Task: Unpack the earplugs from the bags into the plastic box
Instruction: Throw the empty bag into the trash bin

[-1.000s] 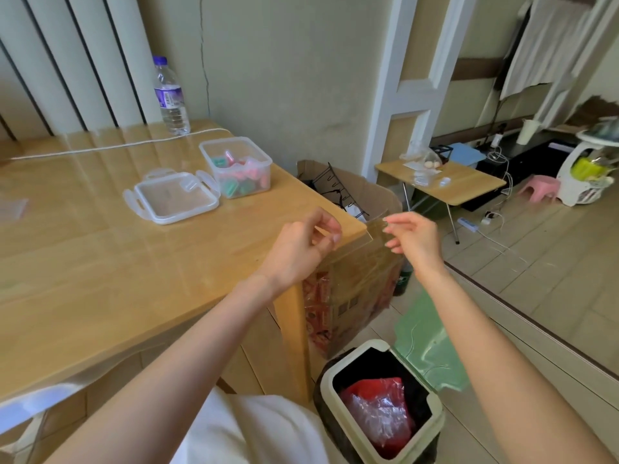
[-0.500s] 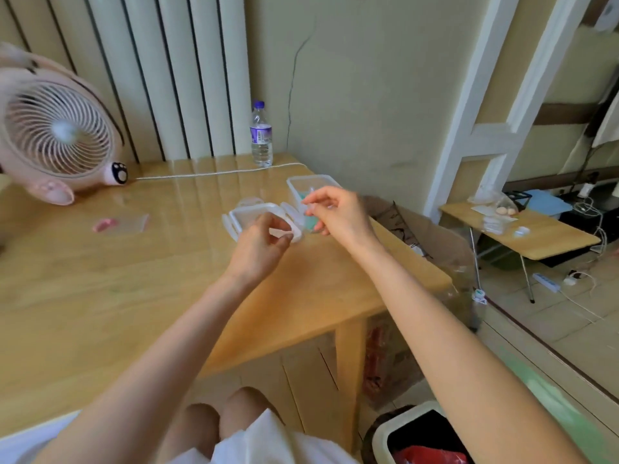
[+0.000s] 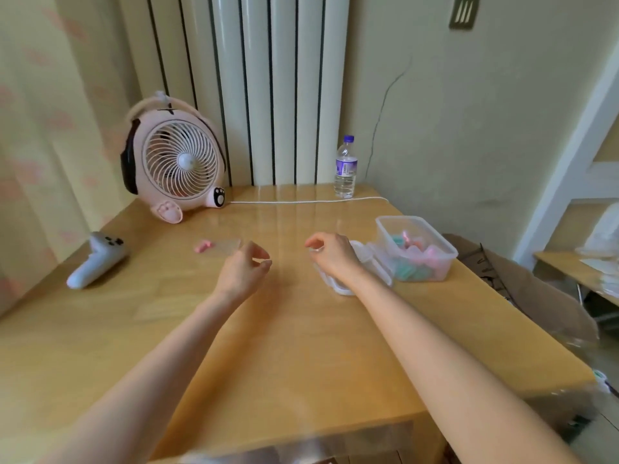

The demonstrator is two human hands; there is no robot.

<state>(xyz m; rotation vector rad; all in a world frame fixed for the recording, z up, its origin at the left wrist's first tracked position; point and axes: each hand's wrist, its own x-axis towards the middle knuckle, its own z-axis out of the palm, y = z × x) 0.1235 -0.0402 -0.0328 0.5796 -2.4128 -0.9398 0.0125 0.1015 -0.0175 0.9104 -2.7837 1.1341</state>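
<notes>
— Where are the hands?

— Both hover over the table [image 3: 301, 346]. The left hand [image 3: 243, 271] is half curled, empty, just beside a clear bag [image 3: 227, 246] with pink earplugs [image 3: 203, 246] in it. The right hand [image 3: 330, 254] is loosely curled; whether it pinches anything, I cannot tell.

— And the box?

— The box [image 3: 417, 247] stands right of that hand, open, with pink and green earplugs inside; its lid [image 3: 368, 266] lies beside it.

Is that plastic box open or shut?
Open: the box has no lid on it, and the earplugs inside lie uncovered.
</notes>
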